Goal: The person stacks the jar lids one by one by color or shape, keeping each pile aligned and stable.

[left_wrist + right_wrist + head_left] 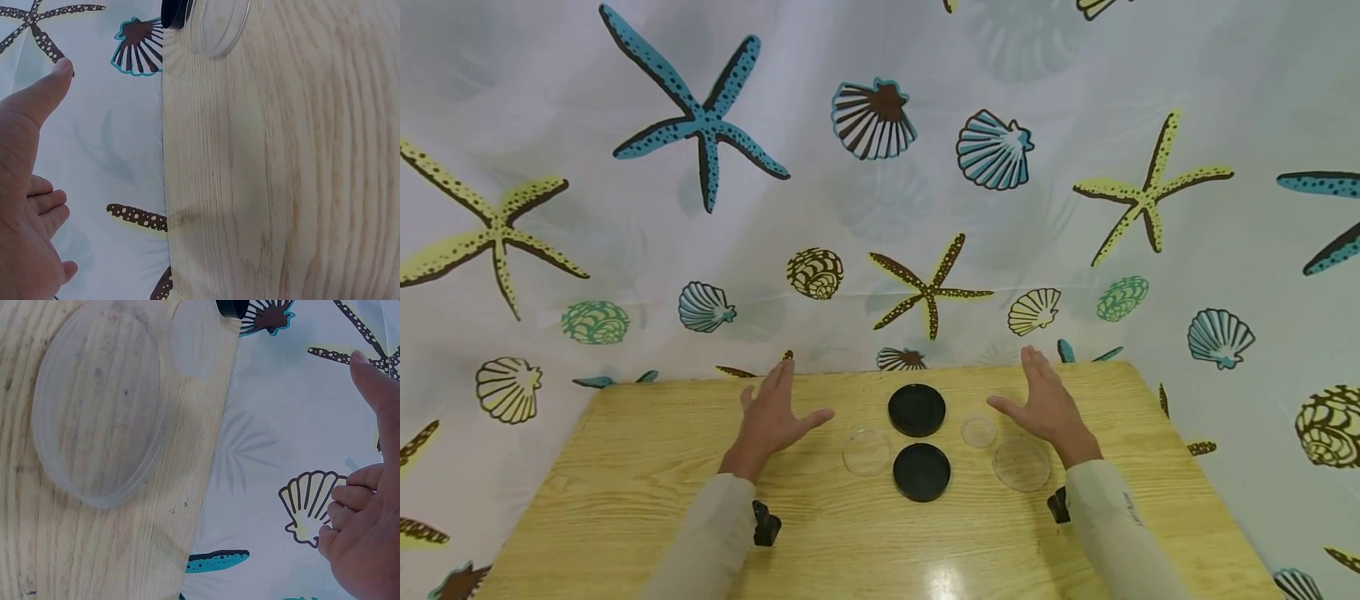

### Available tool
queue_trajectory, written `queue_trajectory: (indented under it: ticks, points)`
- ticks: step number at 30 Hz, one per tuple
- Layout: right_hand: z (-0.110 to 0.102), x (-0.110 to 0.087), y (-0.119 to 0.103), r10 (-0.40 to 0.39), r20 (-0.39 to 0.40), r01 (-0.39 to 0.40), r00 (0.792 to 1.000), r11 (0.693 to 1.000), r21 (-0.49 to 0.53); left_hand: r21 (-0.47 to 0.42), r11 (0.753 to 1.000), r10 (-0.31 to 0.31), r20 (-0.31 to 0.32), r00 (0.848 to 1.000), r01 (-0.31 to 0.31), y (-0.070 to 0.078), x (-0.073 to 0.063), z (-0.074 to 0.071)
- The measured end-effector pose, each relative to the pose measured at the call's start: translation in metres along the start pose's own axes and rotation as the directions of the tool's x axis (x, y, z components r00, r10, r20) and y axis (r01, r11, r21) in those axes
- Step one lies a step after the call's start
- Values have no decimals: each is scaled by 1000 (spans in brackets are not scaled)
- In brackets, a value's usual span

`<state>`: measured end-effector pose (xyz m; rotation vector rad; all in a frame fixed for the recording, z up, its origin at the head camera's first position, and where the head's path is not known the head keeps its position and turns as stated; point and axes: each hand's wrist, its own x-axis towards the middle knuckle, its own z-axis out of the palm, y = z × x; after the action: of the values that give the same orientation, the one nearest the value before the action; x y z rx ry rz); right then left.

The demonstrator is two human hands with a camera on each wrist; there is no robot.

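Observation:
Both hands hover over the table with fingers extended and thumbs spread, holding nothing. The left hand (772, 419) is left of a clear round dish (867, 451), its thumb pointing toward it. Above and left of a larger clear round lid (1022, 463) is the right hand (1049, 407); its thumb reaches toward a small clear disc (978, 432). Between the hands lie two black round dishes, one farther back (917, 410) and one nearer (921, 472). In the right wrist view the larger clear lid (100, 406) shows a raised rim.
The wooden table (820, 542) ends at a white curtain (775, 325) printed with starfish and shells, which hangs behind it and along both sides. A black wrist mount (765, 525) sits by the left sleeve, another (1058, 505) by the right.

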<state>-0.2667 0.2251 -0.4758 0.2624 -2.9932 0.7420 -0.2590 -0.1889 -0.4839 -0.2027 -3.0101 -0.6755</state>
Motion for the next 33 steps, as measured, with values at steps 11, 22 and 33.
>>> queue_trajectory:
  ticks: [11, 22, 33]
  points:
    - [3, 1, -6, -8, 14, 8, 1000, 1000, 24, 25, 998, 52, -8, 999, -52, 14, 4, 10]
    - [15, 5, -9, -18, 22, 15, 1000, 995, 94, 1, 998, 56, -14, 998, -56, 24, 7, 23]
    - [26, 9, -14, -32, 21, 30, 999, 996, 85, -5, 997, 73, -7, 997, -73, 33, 10, 37]
